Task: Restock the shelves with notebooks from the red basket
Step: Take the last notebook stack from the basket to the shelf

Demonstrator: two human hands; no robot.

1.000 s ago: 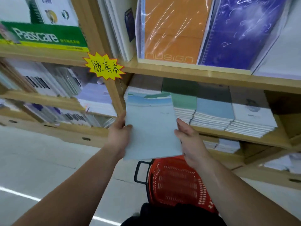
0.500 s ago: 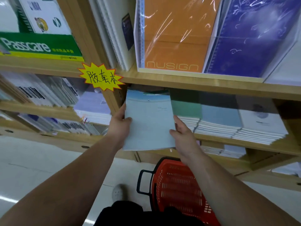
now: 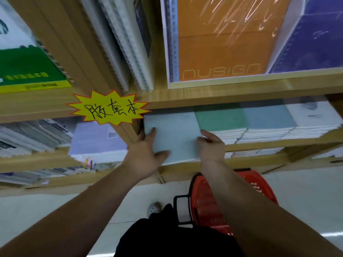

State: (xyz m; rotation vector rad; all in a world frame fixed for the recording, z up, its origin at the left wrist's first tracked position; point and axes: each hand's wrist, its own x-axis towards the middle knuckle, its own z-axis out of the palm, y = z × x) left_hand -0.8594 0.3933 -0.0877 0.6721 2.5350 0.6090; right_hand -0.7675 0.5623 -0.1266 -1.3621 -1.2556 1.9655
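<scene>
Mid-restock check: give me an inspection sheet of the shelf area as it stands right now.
Surface: wooden shelf, notebook stacks lying flat along it.
Job's things: light blue notebook partly in the leftmost slot, beside the green stack; red basket on the floor below, contents unclear.
Clutter: yellow star sign on the upright.
Grippers: left hand grips the notebook's left edge; right hand grips its right edge.
Cables: nothing seen.
Surroundings: orange notebook and purple notebook upright on the shelf above.
</scene>
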